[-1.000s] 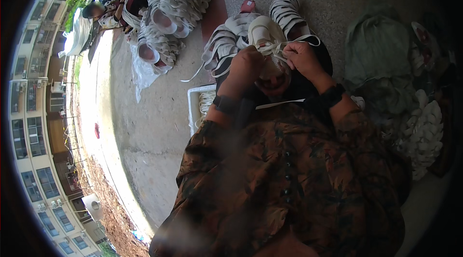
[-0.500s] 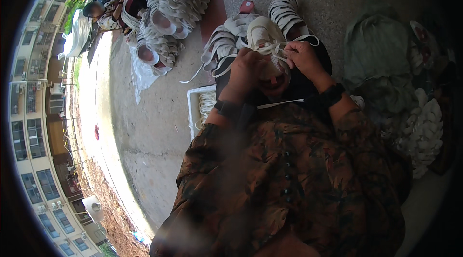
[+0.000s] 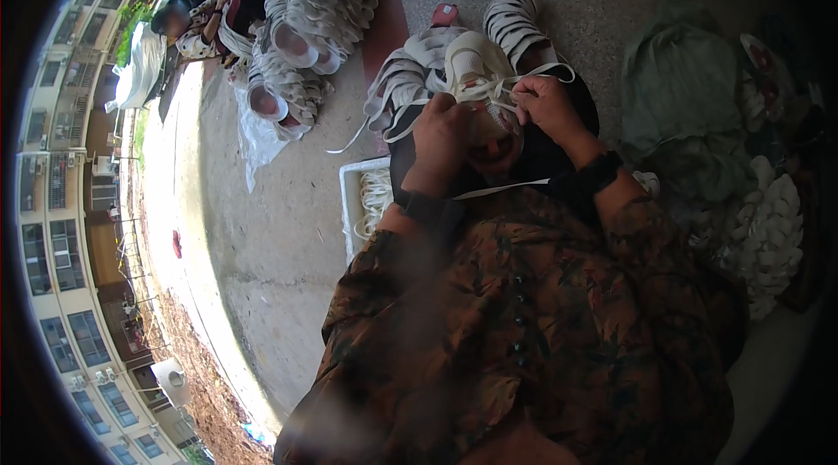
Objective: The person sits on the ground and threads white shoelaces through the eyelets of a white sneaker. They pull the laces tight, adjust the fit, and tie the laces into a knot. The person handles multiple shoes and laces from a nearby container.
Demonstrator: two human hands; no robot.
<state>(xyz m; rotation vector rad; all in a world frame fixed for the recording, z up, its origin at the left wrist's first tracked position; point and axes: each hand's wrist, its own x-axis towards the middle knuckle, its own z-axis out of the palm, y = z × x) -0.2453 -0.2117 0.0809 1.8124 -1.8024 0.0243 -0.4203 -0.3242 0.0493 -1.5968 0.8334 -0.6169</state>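
Observation:
A cream shoe upper (image 3: 476, 55) rests on my lap, its toe pointing away from me. Its whitish shoelace (image 3: 493, 88) crosses the front of the opening. My left hand (image 3: 436, 131) is closed in a pinch on the lace at the left side. On the right, my right hand (image 3: 548, 107) pinches the lace between thumb and fingers, and a loop arches above it. The lace is stretched between both hands over the shoe upper. One loose end trails to the left. Part of the opening is hidden by my left hand.
A white foam box (image 3: 347, 194) with bundled laces stands left of my lap. Nested shoe uppers (image 3: 511, 20) lie just beyond my knees; larger stacks (image 3: 323, 11) sit farther left, near another person (image 3: 196, 33). A green sack (image 3: 681, 116) and more uppers (image 3: 764, 238) are at right.
My left hand has shifted slightly to the left, and the lace between the hands looks straighter. The right hand has barely moved.

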